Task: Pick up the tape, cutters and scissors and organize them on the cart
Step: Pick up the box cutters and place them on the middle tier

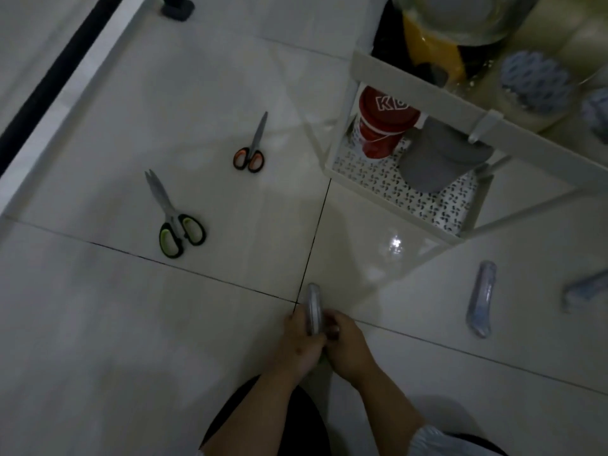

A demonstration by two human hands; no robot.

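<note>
Both hands meet low in the middle of the head view. My left hand [301, 340] and my right hand [345, 347] are closed together around a narrow grey item [313, 307] that looks like a cutter; it sticks up from between the fingers. Green-handled scissors [174, 222] and smaller orange-handled scissors [251, 149] lie shut on the floor to the left. A translucent grey cutter [480, 297] lies on the floor to the right, and a blurred second one [582, 291] sits at the right edge. The white cart [418, 90] stands at the upper right.
The cart's lower shelf [378, 179] has a patterned liner, a red can [381, 126] and a grey cap [437, 156]. Its top tier holds a glass bowl [460, 18] and blue items. A black-and-white edge strip [59, 80] runs along the upper left of the tiled floor.
</note>
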